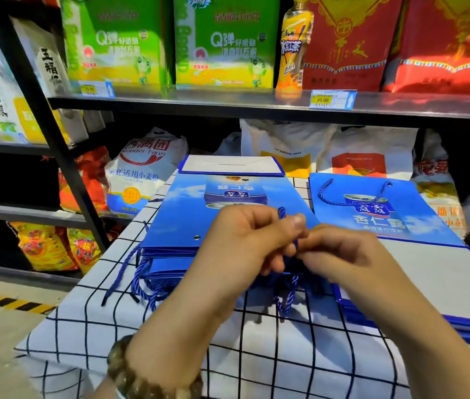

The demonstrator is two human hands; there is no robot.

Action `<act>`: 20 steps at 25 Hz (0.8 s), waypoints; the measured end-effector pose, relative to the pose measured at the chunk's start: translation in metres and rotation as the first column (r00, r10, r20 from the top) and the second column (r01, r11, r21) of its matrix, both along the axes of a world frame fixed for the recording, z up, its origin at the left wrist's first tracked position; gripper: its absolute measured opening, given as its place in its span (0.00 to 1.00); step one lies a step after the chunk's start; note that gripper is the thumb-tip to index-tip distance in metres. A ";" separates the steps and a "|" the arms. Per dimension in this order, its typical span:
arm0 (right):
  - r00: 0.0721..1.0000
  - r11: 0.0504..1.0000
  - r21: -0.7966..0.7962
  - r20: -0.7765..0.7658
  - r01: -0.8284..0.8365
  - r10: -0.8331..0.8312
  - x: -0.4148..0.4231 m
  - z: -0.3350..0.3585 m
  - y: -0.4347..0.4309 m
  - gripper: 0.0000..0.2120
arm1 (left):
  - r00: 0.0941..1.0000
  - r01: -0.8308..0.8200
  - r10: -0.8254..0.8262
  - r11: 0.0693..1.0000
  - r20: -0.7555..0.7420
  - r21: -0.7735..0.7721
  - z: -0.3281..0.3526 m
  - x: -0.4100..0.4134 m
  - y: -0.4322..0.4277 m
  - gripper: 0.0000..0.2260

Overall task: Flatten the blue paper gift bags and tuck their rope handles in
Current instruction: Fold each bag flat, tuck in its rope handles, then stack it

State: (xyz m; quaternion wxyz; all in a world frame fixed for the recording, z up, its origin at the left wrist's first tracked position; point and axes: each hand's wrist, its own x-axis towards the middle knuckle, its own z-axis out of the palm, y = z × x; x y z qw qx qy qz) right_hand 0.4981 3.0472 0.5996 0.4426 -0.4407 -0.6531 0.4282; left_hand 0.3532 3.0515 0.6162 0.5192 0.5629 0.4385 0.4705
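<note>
A stack of flattened blue paper gift bags [182,223] lies on the checked cloth, bottoms folded up at the far end. Several loose blue rope handles [138,280] spill from its near edge. Both hands meet over the stack's near right corner. My left hand [245,240] pinches a blue rope handle [282,212] between thumb and fingers. My right hand [340,254] pinches the same rope just below. A second flat blue bag [377,214] lies to the right, its rope handle [351,194] resting on top of it.
The table wears a white cloth with a dark grid [228,349]. A large flat white sheet edged in blue [441,280] lies at the right. Black shelving [228,103] with green and red boxes, a bottle and flour sacks stands close behind.
</note>
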 end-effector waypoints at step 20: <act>0.925 0.998 -0.048 -0.375 0.048 -0.063 -0.026 0.023 0.015 0.05 | 0.997 0.053 -0.055 0.998 -0.055 -0.043 -0.001 -0.038 0.000 0.11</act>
